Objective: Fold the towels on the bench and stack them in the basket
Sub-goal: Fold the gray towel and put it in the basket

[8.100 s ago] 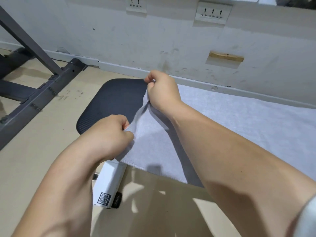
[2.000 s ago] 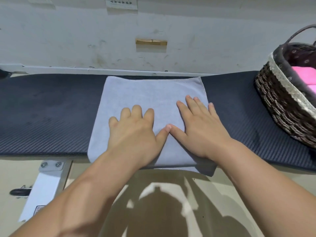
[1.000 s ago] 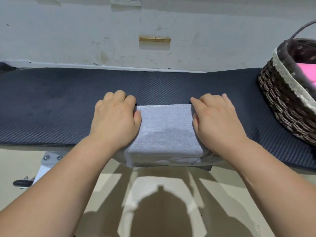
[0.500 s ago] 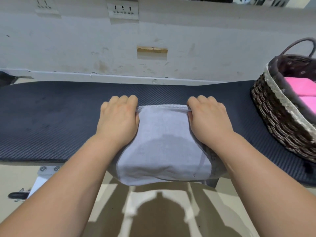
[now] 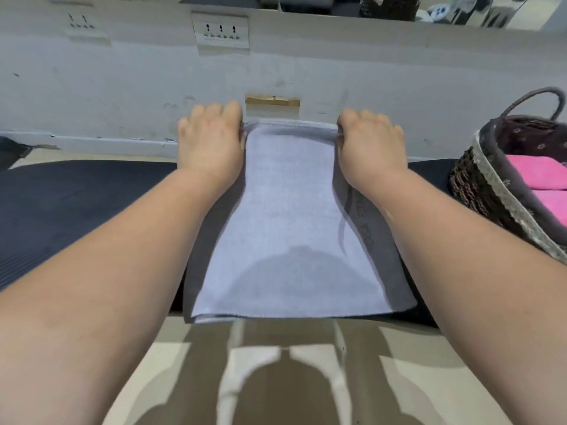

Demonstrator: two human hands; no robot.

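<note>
Tension held the grey towel [image 5: 291,225] flat: left hand [image 5: 211,145] and right hand [image 5: 369,148] each pinched a far corner, raised, seemingly for the next fold. Its near edge rested on the bench [image 5: 76,204], the basket [image 5: 472,185] of pink towels [image 5: 534,176] near on the right.

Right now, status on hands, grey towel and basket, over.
Grips: left hand and right hand each on a top corner of grey towel, held up over bench. To the right, basket holds pink towels. Nothing in between.
</note>
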